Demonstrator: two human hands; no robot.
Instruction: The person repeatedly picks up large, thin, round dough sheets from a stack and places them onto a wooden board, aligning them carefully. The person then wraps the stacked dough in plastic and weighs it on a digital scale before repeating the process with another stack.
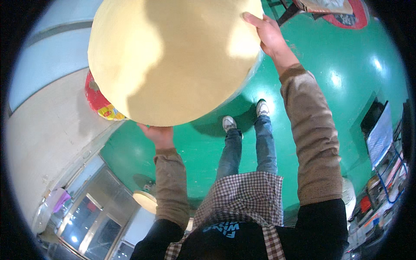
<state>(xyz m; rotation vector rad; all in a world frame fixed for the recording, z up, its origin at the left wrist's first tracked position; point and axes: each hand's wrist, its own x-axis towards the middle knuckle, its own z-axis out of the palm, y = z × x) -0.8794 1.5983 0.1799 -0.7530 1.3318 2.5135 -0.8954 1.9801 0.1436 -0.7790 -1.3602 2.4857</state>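
Observation:
A large round pale-yellow board or cushion (pixel 182 65) fills the upper middle of the view, with its far edge cut off by the picture's rim. My right hand (pixel 268 35) grips its right edge, the thumb lying on the pale face and the fingers out of sight at the rim. At the near lower edge, my left hand (pixel 159 135) supports it from beneath, and part of that hand is hidden. A shadow falls across the middle of the face. Whitish material shows along the lower right side of the rim.
A red and yellow package (pixel 107 109) sits beside the wall at the left. Below it is a glass-paned door (pixel 97 214). A small round stool (pixel 146 201) stands by my left forearm. Cluttered racks (pixel 380 195) line the right. A dark-legged frame (pixel 289 13) stands at the upper right.

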